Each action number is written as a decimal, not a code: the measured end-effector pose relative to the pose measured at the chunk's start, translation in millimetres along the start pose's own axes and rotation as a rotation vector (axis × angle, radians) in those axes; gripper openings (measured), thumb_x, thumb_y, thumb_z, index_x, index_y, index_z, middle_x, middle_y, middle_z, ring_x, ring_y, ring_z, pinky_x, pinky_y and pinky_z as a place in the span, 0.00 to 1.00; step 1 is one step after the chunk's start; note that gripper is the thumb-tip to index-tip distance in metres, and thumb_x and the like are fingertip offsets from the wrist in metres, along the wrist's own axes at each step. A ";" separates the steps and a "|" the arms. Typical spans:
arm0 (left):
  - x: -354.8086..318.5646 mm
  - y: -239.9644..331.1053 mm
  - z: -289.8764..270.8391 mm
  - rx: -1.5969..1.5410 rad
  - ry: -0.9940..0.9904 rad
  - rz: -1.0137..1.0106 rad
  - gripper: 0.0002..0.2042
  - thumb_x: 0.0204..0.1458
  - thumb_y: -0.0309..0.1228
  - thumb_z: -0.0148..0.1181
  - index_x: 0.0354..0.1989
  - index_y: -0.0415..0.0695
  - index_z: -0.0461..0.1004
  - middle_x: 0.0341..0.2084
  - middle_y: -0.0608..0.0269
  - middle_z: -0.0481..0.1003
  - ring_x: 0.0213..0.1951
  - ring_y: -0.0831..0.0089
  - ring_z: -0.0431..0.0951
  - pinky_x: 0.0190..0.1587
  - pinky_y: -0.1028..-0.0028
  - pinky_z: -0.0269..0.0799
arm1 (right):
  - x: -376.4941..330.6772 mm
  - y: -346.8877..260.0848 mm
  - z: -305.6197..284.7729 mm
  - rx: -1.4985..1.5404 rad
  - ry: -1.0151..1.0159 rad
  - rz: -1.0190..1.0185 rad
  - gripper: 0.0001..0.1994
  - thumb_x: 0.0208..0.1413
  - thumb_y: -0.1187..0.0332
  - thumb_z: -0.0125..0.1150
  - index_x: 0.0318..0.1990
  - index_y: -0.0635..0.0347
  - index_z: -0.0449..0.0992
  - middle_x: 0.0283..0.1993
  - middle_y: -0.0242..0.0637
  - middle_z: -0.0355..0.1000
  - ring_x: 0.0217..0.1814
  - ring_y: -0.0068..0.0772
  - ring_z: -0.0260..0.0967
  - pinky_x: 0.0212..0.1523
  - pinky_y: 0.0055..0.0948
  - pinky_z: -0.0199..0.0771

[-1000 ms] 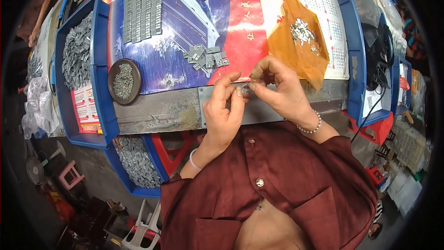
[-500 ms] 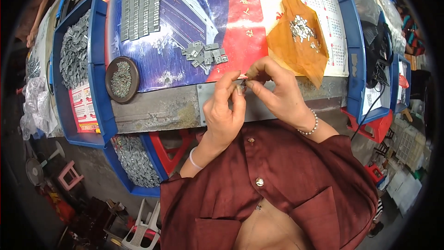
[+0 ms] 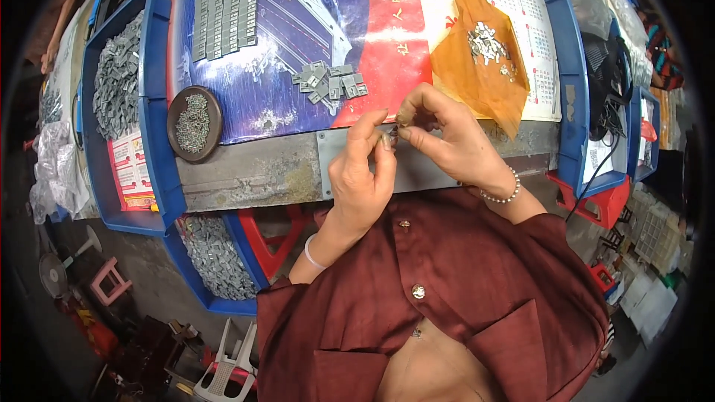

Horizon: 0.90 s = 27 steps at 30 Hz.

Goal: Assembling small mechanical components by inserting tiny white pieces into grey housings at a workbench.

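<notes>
Grey pieces (image 3: 346, 83) are lying beyond my left hand (image 3: 360, 179) and right hand (image 3: 459, 146); my fingers (image 3: 383, 167) are curling inward, whether gripping I cannot tell.

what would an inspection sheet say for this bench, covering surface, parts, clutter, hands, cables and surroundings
Surface: worn gray workbench, partly covered by a printed poster.
Parts: loose gray plastic pieces piled near the middle; others in neat rows; small silvery pieces on an amber sheet; tiny metallic pieces in a round dark dish.
Clutter: crumpled clear plastic bags at far left.
Hands: left hand and right hand nearly meet at the fingertips; the small part between them is too hidden to identify.
Cables: black cable at the right-hand blue tray.
Surroundings: fan, pink stool and pale plastic chair at lower left.
</notes>
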State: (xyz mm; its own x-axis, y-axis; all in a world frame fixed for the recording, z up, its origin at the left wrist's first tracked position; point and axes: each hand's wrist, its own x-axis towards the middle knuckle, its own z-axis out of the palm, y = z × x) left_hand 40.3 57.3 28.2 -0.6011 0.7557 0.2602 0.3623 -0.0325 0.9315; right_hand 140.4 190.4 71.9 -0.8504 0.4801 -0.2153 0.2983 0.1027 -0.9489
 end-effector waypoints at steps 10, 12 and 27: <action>-3.4 -1.9 0.0 -0.061 -0.031 -0.126 0.19 0.51 0.16 0.52 0.54 0.37 0.65 0.23 0.55 0.75 0.22 0.72 0.75 0.28 0.73 0.71 | 10.1 -7.0 -5.9 -0.092 -0.104 -0.029 0.09 0.51 0.80 0.58 0.39 0.64 0.66 0.31 0.33 0.68 0.32 0.23 0.66 0.36 0.25 0.68; -4.2 -2.0 0.4 -0.034 -0.016 -0.097 0.19 0.51 0.16 0.52 0.54 0.37 0.65 0.23 0.55 0.75 0.22 0.72 0.76 0.28 0.73 0.71 | 9.9 -7.9 -6.1 -0.113 -0.100 -0.054 0.09 0.51 0.80 0.58 0.39 0.64 0.67 0.30 0.34 0.68 0.31 0.24 0.66 0.35 0.26 0.68; -4.6 -6.1 2.9 -0.039 0.036 -0.038 0.19 0.51 0.15 0.53 0.54 0.36 0.66 0.22 0.56 0.74 0.22 0.72 0.75 0.28 0.73 0.72 | 12.1 -3.9 -2.8 -0.079 -0.087 -0.116 0.08 0.50 0.81 0.55 0.38 0.65 0.66 0.29 0.42 0.71 0.35 0.36 0.74 0.36 0.31 0.71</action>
State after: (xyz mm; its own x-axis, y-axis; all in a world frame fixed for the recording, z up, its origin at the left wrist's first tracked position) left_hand 42.9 55.9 20.6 -0.6395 0.7326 0.2333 0.3117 -0.0304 0.9497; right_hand 130.2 198.2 73.6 -0.9143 0.3843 -0.1282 0.2267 0.2231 -0.9481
